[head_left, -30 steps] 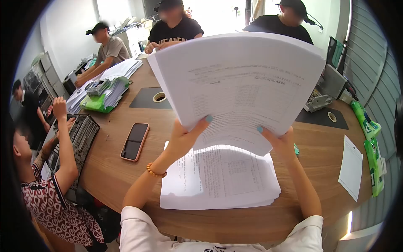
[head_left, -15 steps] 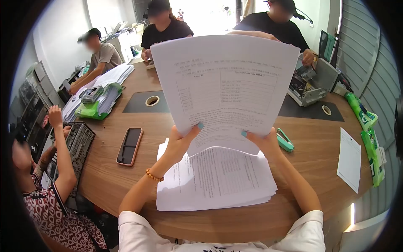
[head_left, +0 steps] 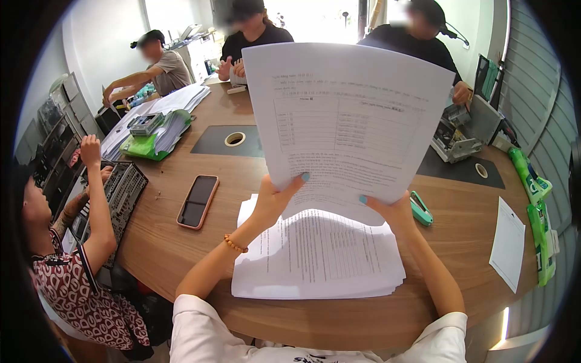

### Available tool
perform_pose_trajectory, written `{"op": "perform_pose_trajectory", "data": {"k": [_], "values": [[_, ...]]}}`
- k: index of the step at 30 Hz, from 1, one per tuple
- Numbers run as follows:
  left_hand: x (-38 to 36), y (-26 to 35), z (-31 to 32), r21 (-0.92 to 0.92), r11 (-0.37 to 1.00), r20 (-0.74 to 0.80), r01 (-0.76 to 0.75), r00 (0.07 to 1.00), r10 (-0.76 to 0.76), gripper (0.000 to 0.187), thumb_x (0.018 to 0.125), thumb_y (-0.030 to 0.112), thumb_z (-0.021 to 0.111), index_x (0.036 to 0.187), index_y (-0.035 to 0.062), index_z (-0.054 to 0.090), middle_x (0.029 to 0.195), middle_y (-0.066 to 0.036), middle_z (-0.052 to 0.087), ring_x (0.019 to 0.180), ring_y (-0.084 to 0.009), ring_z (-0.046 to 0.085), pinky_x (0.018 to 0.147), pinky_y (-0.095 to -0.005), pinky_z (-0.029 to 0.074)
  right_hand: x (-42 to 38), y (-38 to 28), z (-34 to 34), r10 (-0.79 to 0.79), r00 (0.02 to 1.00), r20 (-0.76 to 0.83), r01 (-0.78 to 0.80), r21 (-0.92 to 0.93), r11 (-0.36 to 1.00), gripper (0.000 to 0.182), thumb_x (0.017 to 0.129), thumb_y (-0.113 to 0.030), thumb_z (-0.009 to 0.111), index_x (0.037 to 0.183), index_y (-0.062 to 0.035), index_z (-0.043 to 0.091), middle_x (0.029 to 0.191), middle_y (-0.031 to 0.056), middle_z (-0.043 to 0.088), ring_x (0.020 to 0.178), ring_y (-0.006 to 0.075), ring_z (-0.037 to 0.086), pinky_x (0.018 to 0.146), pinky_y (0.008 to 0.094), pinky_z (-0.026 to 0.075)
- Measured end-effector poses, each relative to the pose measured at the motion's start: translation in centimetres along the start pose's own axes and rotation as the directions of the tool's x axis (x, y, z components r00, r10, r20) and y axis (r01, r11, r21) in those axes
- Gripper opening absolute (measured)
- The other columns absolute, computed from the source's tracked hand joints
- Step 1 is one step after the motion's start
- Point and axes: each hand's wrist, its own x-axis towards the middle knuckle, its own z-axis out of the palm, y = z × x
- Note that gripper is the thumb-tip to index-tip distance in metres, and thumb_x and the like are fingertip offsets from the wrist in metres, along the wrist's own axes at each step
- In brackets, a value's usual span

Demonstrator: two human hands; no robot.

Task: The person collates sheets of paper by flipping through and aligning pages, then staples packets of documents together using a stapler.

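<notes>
Yes, printed paper [head_left: 357, 115] was up at centre frame!

And what a grip it was! The left hand [head_left: 275, 196] had closed on the lower left edge, thumb pressed flat across the printed face, fingers hidden behind. Over at the lower right edge, the right hand [head_left: 390, 210] matched it, thumb in front and the other fingers tucked out of sight. The paper bowed between them (how many sheets were in it, I couldn't tell), rising from mid-frame toward the top. Directly below, bottom centre, lay a paper stack [head_left: 321, 266] on the wooden table [head_left: 157, 254], its edges slightly uneven. Just beside the right hand sat a mint-green tool [head_left: 422, 209]; left of centre, a phone [head_left: 198, 201] lay dark-screened. A beaded bracelet [head_left: 235, 244] circled the left wrist. Far right, a loose sheet [head_left: 508, 244] lay flat near green packages [head_left: 532, 181]. Upper left, a small metal device [head_left: 146, 124] rested on a pile of papers [head_left: 172, 130], and at the left edge a co-worker's hand [head_left: 91, 151] was raised above a black casing [head_left: 128, 193].
</notes>
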Motion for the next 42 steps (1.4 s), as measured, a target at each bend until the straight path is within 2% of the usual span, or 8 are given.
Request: {"op": "perform_pose_trajectory", "data": {"k": [10,22,24,28,29,31,38,42], "values": [[-0.3,-1.4,0.3,-0.101,0.995,-0.076,0.011,0.997,-0.019,0.021,0.081,0.012,0.057,0.097,-0.0021,0.056,0.09,-0.005,0.059,0.081,-0.0105,0.052,0.069,-0.0239,0.043,-0.2,1.8,0.1,0.06,0.997,-0.042,-0.056,0.102,0.993,0.023,0.071,-0.005,0.066,0.093,0.0015,0.06,0.088,0.008,0.062,0.078,0.0103,0.056,0.067,0.0225,0.046],[0.1,-0.4,-0.9,0.169,0.983,-0.179,-0.076,0.978,0.106,0.02,0.079,0.012,0.059,0.095,-0.001,0.059,0.085,-0.003,0.059,0.075,-0.0084,0.053,0.063,-0.0219,0.044,-0.1,2.4,-1.0,0.061,0.996,0.066,-0.067,0.087,0.994,0.037,0.071,-0.007,0.067,0.104,0.0016,0.053,0.094,0.0095,0.059,0.08,0.0143,0.056,0.075,0.0267,0.047],[1.6,1.6,-5.4,0.215,0.973,-0.079,-0.083,0.992,0.102,0.021,0.077,0.012,0.061,0.095,0.0001,0.059,0.082,-0.003,0.06,0.07,-0.0083,0.053,0.058,-0.0218,0.045,0.8,2.5,-2.8,-0.315,0.8,0.511,-0.109,0.639,0.762,0.066,0.072,-0.034,0.067,0.121,0.0007,0.038,0.11,0.0164,0.051,0.093,0.0229,0.054,0.082,0.0344,0.045],[0.5,8.4,-10.2,0.352,0.911,0.132,0.213,0.953,-0.274,0.021,0.074,0.012,0.064,0.092,0.0,0.062,0.079,-0.003,0.061,0.069,-0.0076,0.053,0.059,-0.0217,0.044,1.0,-1.5,-4.0,-0.33,0.874,0.358,-0.323,0.933,0.157,0.103,0.067,-0.077,0.026,0.131,0.0019,0.017,0.125,0.0238,0.037,0.119,0.0324,0.034,0.091,0.0462,0.036],[0.3,8.4,-11.1,0.511,0.832,0.286,0.219,0.869,-0.404,0.022,0.073,0.012,0.064,0.09,-0.0004,0.062,0.079,-0.004,0.061,0.069,-0.0079,0.054,0.061,-0.0212,0.044,1.2,-2.8,-3.7,-0.189,0.905,0.381,-0.178,0.742,0.646,0.101,0.068,-0.077,0.023,0.132,0.0009,0.017,0.125,0.0238,0.037,0.116,0.0323,0.038,0.092,0.0448,0.035],[-0.1,7.5,-10.7,0.653,0.733,0.417,0.19,0.718,-0.557,0.022,0.072,0.013,0.065,0.089,-0.0008,0.063,0.078,-0.005,0.062,0.069,-0.0082,0.054,0.063,-0.0207,0.043,1.6,-2.0,-3.7,-0.087,0.844,0.53,-0.257,0.541,0.801,0.094,0.073,-0.071,0.031,0.131,0.0015,0.02,0.122,0.0235,0.041,0.108,0.0298,0.046,0.086,0.0411,0.041],[-0.7,3.5,-8.6,0.865,0.491,0.327,0.107,0.621,-0.712,0.027,0.072,0.016,0.064,0.093,-0.0013,0.062,0.084,-0.009,0.063,0.074,-0.0127,0.055,0.067,-0.0218,0.042,0.0,2.0,0.7,0.22,0.897,0.384,-0.299,0.158,0.941,0.03,0.081,-0.014,0.055,0.103,0.0066,0.053,0.088,0.0098,0.06,0.074,0.0098,0.057,0.065,0.0214,0.046],[2.6,1.0,-4.9,0.605,0.781,0.48,-0.152,0.853,-0.206,0.025,0.081,0.014,0.054,0.102,0.0002,0.057,0.084,-0.008,0.061,0.081,-0.0145,0.055,0.071,-0.0262,0.044,0.0,1.7,0.6,0.235,0.901,0.365,-0.302,0.136,0.944,0.026,0.081,-0.011,0.055,0.099,0.0074,0.055,0.083,0.0076,0.06,0.072,0.0071,0.056,0.062,0.0189,0.045]]}}
